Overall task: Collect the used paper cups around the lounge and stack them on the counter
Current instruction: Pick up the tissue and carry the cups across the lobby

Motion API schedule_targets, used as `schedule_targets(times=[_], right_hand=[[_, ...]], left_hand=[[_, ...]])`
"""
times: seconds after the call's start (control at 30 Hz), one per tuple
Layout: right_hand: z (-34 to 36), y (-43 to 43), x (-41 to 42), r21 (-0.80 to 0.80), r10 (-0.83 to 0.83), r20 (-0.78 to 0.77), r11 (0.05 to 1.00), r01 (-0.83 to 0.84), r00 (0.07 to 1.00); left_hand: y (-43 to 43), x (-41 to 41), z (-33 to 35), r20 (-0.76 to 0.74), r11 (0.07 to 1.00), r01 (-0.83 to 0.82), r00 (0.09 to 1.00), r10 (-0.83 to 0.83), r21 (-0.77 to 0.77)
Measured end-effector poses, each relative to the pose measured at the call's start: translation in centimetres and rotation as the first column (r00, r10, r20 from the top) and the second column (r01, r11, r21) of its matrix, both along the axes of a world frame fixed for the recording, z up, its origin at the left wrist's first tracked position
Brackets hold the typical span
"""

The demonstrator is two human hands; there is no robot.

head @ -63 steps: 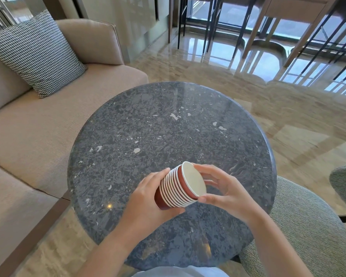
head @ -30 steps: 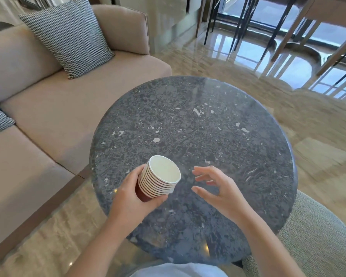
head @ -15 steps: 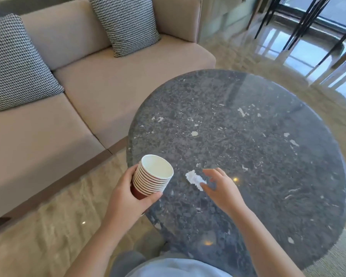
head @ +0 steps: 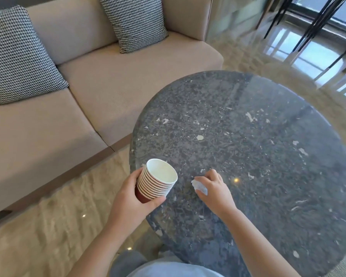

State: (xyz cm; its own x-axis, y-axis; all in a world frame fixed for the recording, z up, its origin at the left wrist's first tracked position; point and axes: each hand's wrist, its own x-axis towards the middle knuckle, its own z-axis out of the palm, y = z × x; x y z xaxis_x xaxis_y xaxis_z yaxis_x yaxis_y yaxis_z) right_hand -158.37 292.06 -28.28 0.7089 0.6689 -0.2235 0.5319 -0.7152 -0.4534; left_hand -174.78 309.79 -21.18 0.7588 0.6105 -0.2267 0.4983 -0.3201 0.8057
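Note:
A stack of several nested paper cups (head: pixel 158 179), red outside with white rims and a white inside, is held upright in my left hand (head: pixel 133 202) at the left edge of the round dark stone table (head: pixel 258 140). The top cup looks empty. My right hand (head: pixel 213 187) is just right of the stack, low over the table, its fingers closed on a small crumpled white scrap of paper (head: pixel 199 185).
A beige sofa (head: pixel 108 80) with two black-and-white checked cushions (head: pixel 134 21) stands to the left and behind the table. Glossy marble floor (head: pixel 48 226) lies between sofa and table. Dark metal chair legs (head: pixel 316 21) stand at the far right.
My right hand let go of the cup stack, moved right and closed on the white scrap on the table. My left hand turned the stack upright. My view swung left toward the sofa.

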Motion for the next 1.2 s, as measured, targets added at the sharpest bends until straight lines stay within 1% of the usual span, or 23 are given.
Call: schedule_targets(times=[0.13,0.27,0.47,0.7,0.83,0.97,1.07,1.2], right_hand=[[0.1,-0.2,-0.2,0.041,-0.032,-0.044,0.999,0.034,0.999],[0.3,-0.6,-0.4,0.061,0.007,-0.072,0.998,-0.003,0.997],[0.6,-1.0,-1.4,0.068,-0.015,-0.113,0.997,0.023,0.993],[0.6,-1.6,-2.5,0.088,-0.065,-0.200,0.993,0.084,0.978],[0.9,-1.1,-3.7,0.073,-0.028,-0.229,0.996,0.046,0.973],[1.9,0.5,-4.8,0.098,-0.043,-0.223,0.993,0.067,0.974],[3.2,1.8,-5.6,0.157,-0.055,-0.207,0.984,0.088,0.977],[5.3,3.5,-7.6,0.236,-0.061,-0.137,0.967,0.092,0.989]], left_hand=[[0.0,0.3,0.0,-0.013,1.000,0.016,1.000,-0.016,0.019],[-0.1,0.3,0.1,-0.027,0.999,0.048,0.999,-0.047,0.017],[-0.4,0.0,0.5,0.001,0.997,0.072,0.997,-0.072,0.001],[-0.7,-1.7,0.7,0.028,0.999,0.038,0.999,-0.038,-0.003],[-0.8,-3.5,0.8,0.044,1.000,-0.021,0.999,0.021,0.009],[-0.5,-5.9,0.8,0.080,0.996,-0.089,0.993,0.091,-0.031],[0.0,-7.6,1.0,0.106,0.992,-0.113,0.987,0.118,-0.048],[1.3,-10.3,1.4,0.137,0.987,-0.144,0.979,0.153,-0.074]])
